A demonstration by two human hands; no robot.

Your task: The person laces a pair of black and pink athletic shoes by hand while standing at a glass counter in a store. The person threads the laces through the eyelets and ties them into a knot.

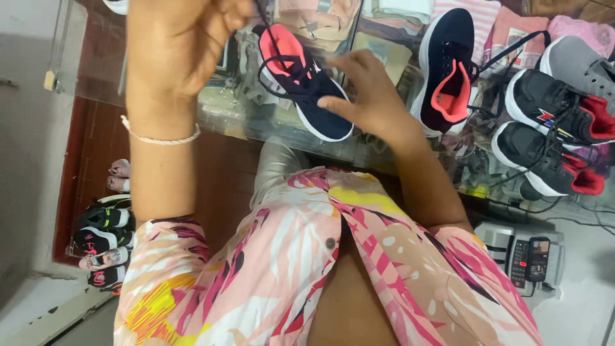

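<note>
On glass counter [359, 154]:
Shoe: navy sneaker [306, 83], pink lining, lying by counter's near edge.
L hand [182, 38]: raised, pinching its dark lace [272, 41].
R hand [365, 90]: fingers spread, touching sneaker's side.

Lighting: you work under even, soft daylight; shadows faint. Glare: pale reflections across the glass counter [359, 150]. Focus: your raised left hand [176, 41] blurs slightly, close to lens. Edges: mild wide-angle stretching.
</note>
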